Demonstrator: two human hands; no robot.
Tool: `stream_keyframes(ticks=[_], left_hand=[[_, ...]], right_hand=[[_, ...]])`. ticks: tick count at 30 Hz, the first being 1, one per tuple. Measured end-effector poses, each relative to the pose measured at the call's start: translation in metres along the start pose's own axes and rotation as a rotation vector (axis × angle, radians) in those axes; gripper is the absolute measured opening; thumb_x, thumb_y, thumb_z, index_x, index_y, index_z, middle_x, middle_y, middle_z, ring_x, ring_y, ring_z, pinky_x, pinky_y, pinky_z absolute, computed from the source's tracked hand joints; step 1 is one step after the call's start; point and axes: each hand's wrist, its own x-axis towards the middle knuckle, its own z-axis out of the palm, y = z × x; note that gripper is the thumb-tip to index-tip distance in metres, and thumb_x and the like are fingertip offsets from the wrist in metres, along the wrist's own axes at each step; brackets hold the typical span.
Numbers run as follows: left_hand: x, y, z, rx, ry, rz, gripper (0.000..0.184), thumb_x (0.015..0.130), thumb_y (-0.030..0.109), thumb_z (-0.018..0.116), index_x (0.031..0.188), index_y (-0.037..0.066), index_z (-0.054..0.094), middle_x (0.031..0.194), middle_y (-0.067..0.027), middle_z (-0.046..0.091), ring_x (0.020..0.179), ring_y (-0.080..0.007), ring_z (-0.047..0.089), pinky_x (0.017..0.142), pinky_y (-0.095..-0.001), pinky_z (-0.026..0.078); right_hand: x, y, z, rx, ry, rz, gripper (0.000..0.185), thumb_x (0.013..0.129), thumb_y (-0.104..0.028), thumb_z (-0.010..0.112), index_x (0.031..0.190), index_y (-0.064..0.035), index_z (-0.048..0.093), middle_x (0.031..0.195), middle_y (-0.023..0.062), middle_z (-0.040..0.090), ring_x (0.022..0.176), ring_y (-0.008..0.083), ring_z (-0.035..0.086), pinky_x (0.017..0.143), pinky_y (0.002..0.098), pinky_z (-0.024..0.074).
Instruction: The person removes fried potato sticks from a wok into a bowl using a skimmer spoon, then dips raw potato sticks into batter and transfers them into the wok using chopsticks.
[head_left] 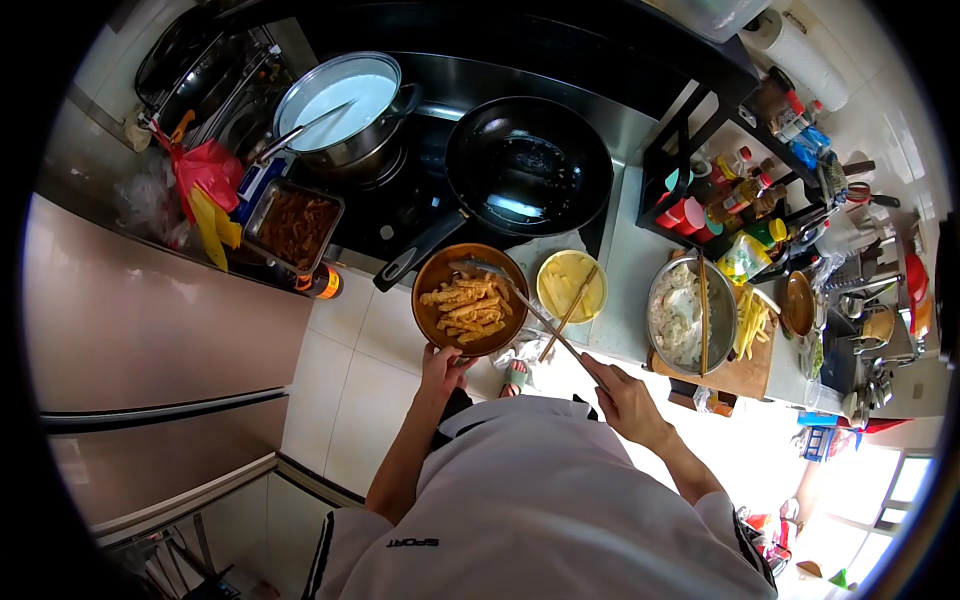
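My left hand point(440, 374) grips the near rim of a brown bowl point(425, 325). Golden-brown fried strips point(468, 306) lie in the bowl. In my right hand point(630, 402) is a long-handled metal cooking utensil point(548, 325), its fingers closed round the handle. The utensil's head reaches into the far side of the bowl; whether it is a spatula or a ladle I cannot tell. Just beyond the bowl sits a black wok point(530, 165) with a little shiny liquid in it. To the right, a yellow bowl point(562, 262) has chopsticks point(570, 312) lying across it.
At the back left a steel pot point(350, 155) holds white liquid and a utensil. A container of brown food point(292, 228) stands near it. Rightward, a metal bowl point(655, 335) of white mixture and cut yellow strips point(752, 325) rest on a board point(760, 370). A rack point(650, 185) holds bottles.
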Motion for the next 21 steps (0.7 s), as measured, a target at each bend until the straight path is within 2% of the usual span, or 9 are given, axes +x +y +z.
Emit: stream_keyframes(ticks=[3, 6, 7, 10, 11, 15, 18, 19, 21], left_hand=[[0.007, -0.003, -0.008, -0.018, -0.021, -0.02, 0.063, 0.072, -0.012, 0.051, 0.126, 0.007, 0.025, 0.118, -0.0175, 0.042, 0.105, -0.0299, 0.052, 0.086, -0.0603, 0.049], [0.011, -0.002, -0.012, -0.026, -0.064, -0.035, 0.064, 0.071, -0.012, 0.051, 0.127, 0.009, 0.026, 0.118, -0.0165, 0.043, 0.105, -0.0295, 0.052, 0.086, -0.0597, 0.049], [0.01, -0.001, -0.011, -0.036, -0.077, -0.033, 0.065, 0.071, -0.012, 0.051, 0.127, 0.009, 0.026, 0.118, -0.0161, 0.043, 0.105, -0.0294, 0.052, 0.085, -0.0592, 0.05], [0.015, 0.001, -0.018, -0.045, -0.115, -0.03, 0.064, 0.071, -0.013, 0.05, 0.127, 0.01, 0.029, 0.116, -0.0155, 0.046, 0.105, -0.0294, 0.053, 0.083, -0.0581, 0.051], [0.019, 0.0, -0.02, -0.044, -0.13, -0.03, 0.064, 0.071, -0.013, 0.049, 0.127, 0.01, 0.029, 0.116, -0.0153, 0.046, 0.104, -0.0295, 0.053, 0.083, -0.0578, 0.052], [0.008, 0.01, -0.009, -0.024, -0.098, -0.016, 0.062, 0.071, -0.013, 0.048, 0.126, 0.008, 0.031, 0.117, -0.0164, 0.047, 0.104, -0.0314, 0.055, 0.081, -0.0567, 0.053], [0.012, 0.011, -0.015, -0.024, -0.115, -0.033, 0.062, 0.071, -0.013, 0.047, 0.127, 0.007, 0.031, 0.119, -0.0169, 0.047, 0.104, -0.0325, 0.055, 0.08, -0.0564, 0.053], [0.01, 0.012, -0.014, -0.023, -0.123, -0.031, 0.062, 0.071, -0.014, 0.047, 0.127, 0.007, 0.031, 0.119, -0.0169, 0.047, 0.104, -0.0328, 0.055, 0.08, -0.0564, 0.053], [0.009, 0.015, -0.013, -0.018, -0.131, -0.029, 0.062, 0.071, -0.014, 0.047, 0.127, 0.007, 0.03, 0.118, -0.0169, 0.047, 0.104, -0.0331, 0.055, 0.08, -0.0566, 0.053]], right_hand=[[-0.005, 0.0, -0.001, 0.13, 0.06, -0.036, 0.054, 0.081, 0.008, 0.052, 0.132, -0.0022, 0.043, 0.072, 0.0137, 0.058, 0.059, 0.0263, 0.056, 0.057, 0.0347, 0.0452], [-0.013, 0.012, -0.008, 0.278, -0.054, 0.156, 0.053, 0.083, 0.005, 0.053, 0.135, -0.0049, 0.041, 0.065, 0.0044, 0.055, 0.055, 0.0147, 0.053, 0.054, 0.0289, 0.0436], [-0.013, 0.012, -0.012, 0.342, -0.063, 0.193, 0.054, 0.084, 0.005, 0.05, 0.135, -0.0079, 0.041, 0.066, 0.0073, 0.055, 0.054, 0.0109, 0.051, 0.052, 0.0263, 0.0432], [-0.012, 0.006, -0.029, 0.545, -0.135, 0.366, 0.053, 0.086, 0.003, 0.049, 0.136, -0.0089, 0.041, 0.061, 0.0034, 0.053, 0.043, 0.0079, 0.045, 0.043, 0.0238, 0.0389], [-0.012, 0.009, -0.032, 0.634, -0.133, 0.346, 0.05, 0.088, -0.001, 0.049, 0.137, -0.0091, 0.039, 0.057, -0.0004, 0.049, 0.036, 0.0051, 0.04, 0.034, 0.0216, 0.0329], [0.008, 0.005, -0.053, 0.807, -0.038, 0.342, 0.042, 0.091, -0.003, 0.049, 0.131, -0.0053, 0.036, 0.057, 0.0008, 0.045, 0.037, 0.0053, 0.04, 0.03, 0.0212, 0.0305], [0.053, 0.03, -0.06, 0.608, 0.142, 0.331, 0.039, 0.092, -0.007, 0.049, 0.128, -0.0104, 0.036, 0.065, 0.0004, 0.049, 0.038, 0.005, 0.039, 0.031, 0.0202, 0.0304], [0.073, 0.018, -0.073, 0.4, 0.2, 0.339, 0.042, 0.09, -0.005, 0.05, 0.13, -0.0111, 0.037, 0.064, 0.0044, 0.05, 0.044, 0.0099, 0.046, 0.039, 0.0253, 0.0382], [0.113, 0.067, -0.065, -0.11, 0.412, 0.057, 0.048, 0.085, -0.001, 0.05, 0.131, -0.0079, 0.036, 0.068, 0.0152, 0.055, 0.056, 0.0255, 0.058, 0.053, 0.0374, 0.0466]])
